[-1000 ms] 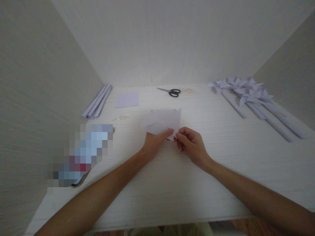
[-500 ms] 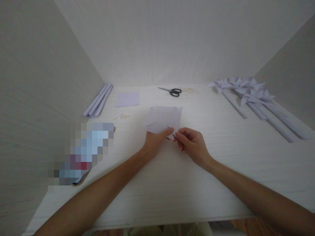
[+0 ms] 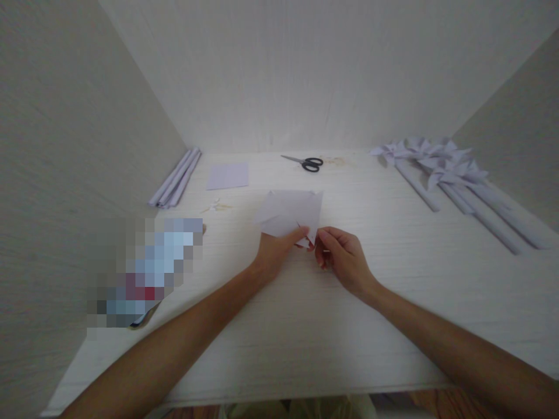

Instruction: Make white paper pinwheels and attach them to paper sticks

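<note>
Both hands meet at the near corner of a pale folded paper sheet (image 3: 290, 210) lying on the white table (image 3: 305, 326). Left hand (image 3: 275, 251) pinches that corner, thumb on top; right hand (image 3: 343, 257) is closed on the same corner, fingertips touching the left's. Sheet extends away from the hands. Beyond it, black scissors (image 3: 309, 163) and a small paper square (image 3: 227, 175). Far left of left hand, rolled paper tubes (image 3: 175, 177); far right of right hand, finished paper pinwheels (image 3: 445, 166).

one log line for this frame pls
left hand pinching folded paper | right hand at its near corner | scissors far, untouched | pinwheels right | table
</note>
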A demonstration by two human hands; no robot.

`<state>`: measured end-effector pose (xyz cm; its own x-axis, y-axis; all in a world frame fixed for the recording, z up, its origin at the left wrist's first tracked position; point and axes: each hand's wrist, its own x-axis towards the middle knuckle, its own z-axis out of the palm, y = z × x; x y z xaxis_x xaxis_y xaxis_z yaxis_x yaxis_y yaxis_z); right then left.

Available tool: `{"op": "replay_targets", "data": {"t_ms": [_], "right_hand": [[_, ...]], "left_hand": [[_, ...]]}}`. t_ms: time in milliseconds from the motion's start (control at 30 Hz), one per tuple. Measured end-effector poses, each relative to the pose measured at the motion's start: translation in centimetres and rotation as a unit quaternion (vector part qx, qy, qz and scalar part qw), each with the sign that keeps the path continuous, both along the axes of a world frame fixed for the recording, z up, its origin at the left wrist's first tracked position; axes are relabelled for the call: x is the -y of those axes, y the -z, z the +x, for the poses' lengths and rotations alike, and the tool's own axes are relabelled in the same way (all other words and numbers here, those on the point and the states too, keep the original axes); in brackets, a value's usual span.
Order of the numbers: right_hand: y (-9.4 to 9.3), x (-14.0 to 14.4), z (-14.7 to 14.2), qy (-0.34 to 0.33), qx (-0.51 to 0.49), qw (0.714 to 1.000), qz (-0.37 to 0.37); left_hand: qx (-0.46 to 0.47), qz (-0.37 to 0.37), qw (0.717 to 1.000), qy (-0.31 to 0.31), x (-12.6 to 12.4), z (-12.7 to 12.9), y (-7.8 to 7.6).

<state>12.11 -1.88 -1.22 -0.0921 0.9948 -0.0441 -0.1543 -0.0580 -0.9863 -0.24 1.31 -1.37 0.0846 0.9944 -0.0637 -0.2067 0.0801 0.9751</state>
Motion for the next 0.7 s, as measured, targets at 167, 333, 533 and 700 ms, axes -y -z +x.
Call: {"op": "replay_targets", "data": {"t_ms": [167,333,533,700], "right_hand": [[0.03,-0.09,-0.02,0.003,-0.048,0.999,-0.002],[-0.23,0.0,-0.1,-0.002,0.046,0.999,0.001],[-0.3,-0.04,-0.11,-0.008,0.039,0.999,0.002],[-0.17,-0.1,-0.11,-0.001,0.044,0.999,0.012]], "left_hand": [[-0.013,-0.001,1.0,-0.01,0.12,-0.05,-0.34],[-0.038,-0.005,0.999,0.014,0.3,-0.09,-0.88],[-0.043,0.004,0.999,0.009,0.29,-0.14,-0.68],[-0.01,0.002,1.0,0.015,0.22,-0.14,-0.38]]}}
